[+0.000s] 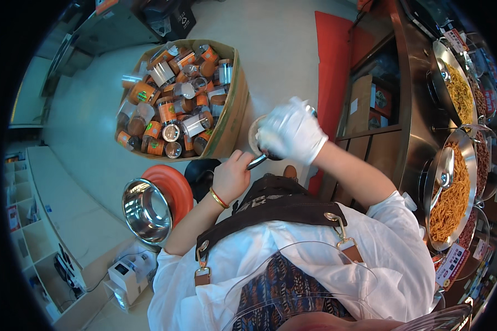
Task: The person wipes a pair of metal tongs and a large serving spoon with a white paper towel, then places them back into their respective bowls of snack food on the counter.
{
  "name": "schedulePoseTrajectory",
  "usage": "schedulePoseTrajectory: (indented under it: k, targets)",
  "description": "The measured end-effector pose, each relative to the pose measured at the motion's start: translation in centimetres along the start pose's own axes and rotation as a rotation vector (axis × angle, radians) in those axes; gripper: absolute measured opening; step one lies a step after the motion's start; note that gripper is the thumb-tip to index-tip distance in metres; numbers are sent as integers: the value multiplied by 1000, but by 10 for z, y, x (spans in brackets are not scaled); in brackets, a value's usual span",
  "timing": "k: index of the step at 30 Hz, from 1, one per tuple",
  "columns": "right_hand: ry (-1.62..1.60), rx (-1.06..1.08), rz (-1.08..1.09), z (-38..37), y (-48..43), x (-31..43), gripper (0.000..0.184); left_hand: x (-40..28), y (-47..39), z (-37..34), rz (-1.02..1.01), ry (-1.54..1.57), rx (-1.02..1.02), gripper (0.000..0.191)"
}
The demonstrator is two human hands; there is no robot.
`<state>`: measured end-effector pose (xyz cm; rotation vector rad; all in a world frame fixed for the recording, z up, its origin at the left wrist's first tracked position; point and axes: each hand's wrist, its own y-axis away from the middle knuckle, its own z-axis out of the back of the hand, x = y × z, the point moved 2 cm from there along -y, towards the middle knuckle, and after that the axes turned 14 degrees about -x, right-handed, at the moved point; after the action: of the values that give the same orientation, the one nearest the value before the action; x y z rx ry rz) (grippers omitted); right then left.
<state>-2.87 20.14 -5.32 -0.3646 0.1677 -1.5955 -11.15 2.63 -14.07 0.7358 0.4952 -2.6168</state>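
My bare left hand (231,176), with a gold-coloured bangle at the wrist, grips a dark, shiny handle (256,161). The handle runs towards a round vessel (253,134), of which only the pale left rim shows. Over that vessel is my right hand (294,134) in a white glove. It is blurred by motion and covers most of the vessel. Whether its fingers hold something cannot be made out. A small shiny metal piece (311,111) shows just beyond the glove.
A large cardboard box (239,99) full of plastic jars (165,109) stands ahead on the left. Nearer are a steel bowl (147,211) and a red round stool seat (170,188). Along the right runs a counter (414,82) bearing pans of shredded food (455,198).
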Motion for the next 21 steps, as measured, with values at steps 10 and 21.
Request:
schedulePoseTrajectory:
  k: [10, 21]
  targets:
    - [-604, -477, -564, -60, 44, -100, 27, -6, -15, 8, -76, 102, -83, 24]
    - [-250, -622, -4, -23, 23, -3, 17, 3, -8, -25, 263, 628, 164, 29]
